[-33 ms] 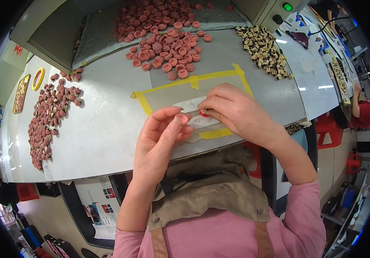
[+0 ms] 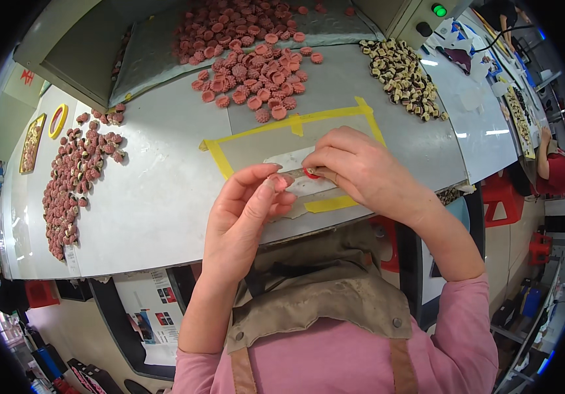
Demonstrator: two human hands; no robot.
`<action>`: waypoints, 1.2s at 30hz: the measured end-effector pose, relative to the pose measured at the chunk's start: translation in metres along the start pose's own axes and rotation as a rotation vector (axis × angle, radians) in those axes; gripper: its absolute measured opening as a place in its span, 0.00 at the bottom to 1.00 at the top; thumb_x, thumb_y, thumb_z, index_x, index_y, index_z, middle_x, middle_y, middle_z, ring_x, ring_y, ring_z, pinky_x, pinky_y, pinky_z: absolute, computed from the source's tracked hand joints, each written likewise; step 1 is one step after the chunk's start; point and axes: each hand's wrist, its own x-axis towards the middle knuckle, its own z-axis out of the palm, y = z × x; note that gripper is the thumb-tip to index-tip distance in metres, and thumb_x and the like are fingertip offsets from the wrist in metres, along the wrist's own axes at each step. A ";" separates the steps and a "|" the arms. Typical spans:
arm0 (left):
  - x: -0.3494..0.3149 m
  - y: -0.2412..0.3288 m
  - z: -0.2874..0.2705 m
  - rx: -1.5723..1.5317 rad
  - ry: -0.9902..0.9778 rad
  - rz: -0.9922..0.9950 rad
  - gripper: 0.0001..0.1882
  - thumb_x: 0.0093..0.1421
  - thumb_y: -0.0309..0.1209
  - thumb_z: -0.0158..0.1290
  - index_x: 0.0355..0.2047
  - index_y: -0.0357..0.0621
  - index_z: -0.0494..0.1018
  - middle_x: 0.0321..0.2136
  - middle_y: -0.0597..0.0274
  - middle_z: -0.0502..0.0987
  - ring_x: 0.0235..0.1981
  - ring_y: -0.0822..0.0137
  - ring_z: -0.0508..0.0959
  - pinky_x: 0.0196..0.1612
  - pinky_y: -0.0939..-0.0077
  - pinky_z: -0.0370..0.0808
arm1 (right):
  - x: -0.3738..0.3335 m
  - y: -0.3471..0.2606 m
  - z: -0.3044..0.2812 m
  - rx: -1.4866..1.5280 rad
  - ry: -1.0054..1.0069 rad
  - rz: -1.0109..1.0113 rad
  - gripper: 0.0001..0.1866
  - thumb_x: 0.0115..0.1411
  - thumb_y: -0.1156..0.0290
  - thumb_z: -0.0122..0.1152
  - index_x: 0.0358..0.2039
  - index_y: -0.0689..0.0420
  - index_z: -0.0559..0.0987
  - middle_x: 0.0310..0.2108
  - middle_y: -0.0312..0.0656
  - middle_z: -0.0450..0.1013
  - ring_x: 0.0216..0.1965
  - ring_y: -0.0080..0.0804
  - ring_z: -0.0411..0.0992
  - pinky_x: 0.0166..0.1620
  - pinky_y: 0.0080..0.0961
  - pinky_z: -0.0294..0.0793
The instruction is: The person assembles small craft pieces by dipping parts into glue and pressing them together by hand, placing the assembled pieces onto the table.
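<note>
Between the thumb and fingers of my left hand (image 2: 246, 203) is a small pink knobbly cup-shaped piece (image 2: 284, 181). My right hand (image 2: 361, 167) is closed in a pinch beside a small round red thing (image 2: 310, 173); whether the fingers hold it or something thin next to it is hidden. Both hands are close together above a work area framed by yellow tape (image 2: 256, 134), where a white sheet (image 2: 289, 157) lies. Beyond the tape lies a heap of similar pink pieces (image 2: 253, 79), some with their hollow side up.
At the left is a pile of darker pink knobbly pieces with pale parts (image 2: 72, 177), near a yellow ring (image 2: 59, 121) and a filled tray (image 2: 32, 144). Cream-and-dark small pieces (image 2: 404, 79) lie at the far right. A metal machine housing (image 2: 72, 59) stands at the back. Another person (image 2: 555, 167) sits at right.
The pink piece appears to have turned slightly in my left fingers. Both hands stay in nearly the same place.
</note>
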 end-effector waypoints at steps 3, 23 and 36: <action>0.000 0.002 -0.001 -0.030 -0.017 -0.030 0.18 0.67 0.31 0.45 0.55 0.36 0.65 0.44 0.58 0.74 0.40 0.74 0.76 0.45 0.80 0.74 | 0.002 0.003 -0.004 -0.071 -0.005 -0.023 0.08 0.51 0.77 0.61 0.34 0.60 0.77 0.32 0.42 0.70 0.36 0.40 0.70 0.40 0.32 0.70; 0.000 0.004 0.000 -0.074 0.005 -0.042 0.18 0.67 0.30 0.46 0.55 0.37 0.66 0.45 0.59 0.74 0.40 0.75 0.75 0.46 0.79 0.73 | -0.007 -0.001 0.006 0.092 0.133 0.102 0.08 0.54 0.78 0.59 0.37 0.61 0.77 0.34 0.43 0.70 0.36 0.38 0.70 0.40 0.30 0.71; -0.001 -0.006 0.010 0.055 0.056 0.078 0.14 0.65 0.29 0.50 0.49 0.36 0.71 0.42 0.64 0.75 0.42 0.76 0.74 0.46 0.81 0.71 | 0.000 -0.027 0.024 0.378 0.323 -0.002 0.09 0.57 0.78 0.59 0.40 0.58 0.77 0.37 0.40 0.71 0.37 0.29 0.71 0.39 0.24 0.72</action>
